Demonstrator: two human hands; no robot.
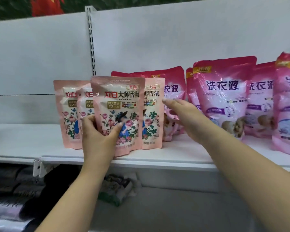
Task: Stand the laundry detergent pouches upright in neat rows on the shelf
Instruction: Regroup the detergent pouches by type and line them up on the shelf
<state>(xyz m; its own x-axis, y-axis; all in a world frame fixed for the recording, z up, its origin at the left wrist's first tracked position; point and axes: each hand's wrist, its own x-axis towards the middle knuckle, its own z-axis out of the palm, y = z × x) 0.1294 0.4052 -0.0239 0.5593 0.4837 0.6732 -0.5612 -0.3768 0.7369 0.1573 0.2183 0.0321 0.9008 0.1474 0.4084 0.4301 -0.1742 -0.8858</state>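
Several small pale pink pouches printed with roses stand on the white shelf. My left hand grips the front pouch by its lower left, thumb across its face, holding it upright near the shelf's front edge. Another small pouch stands just behind it on the right, and two more stand behind on the left. My right hand reaches past the small pouches with fingers straight, touching a larger magenta pouch behind them.
More large magenta pouches stand in a row along the right of the shelf, up to the frame's edge. A slotted upright divides the white back panel. Dark and packaged goods lie on the shelf below.
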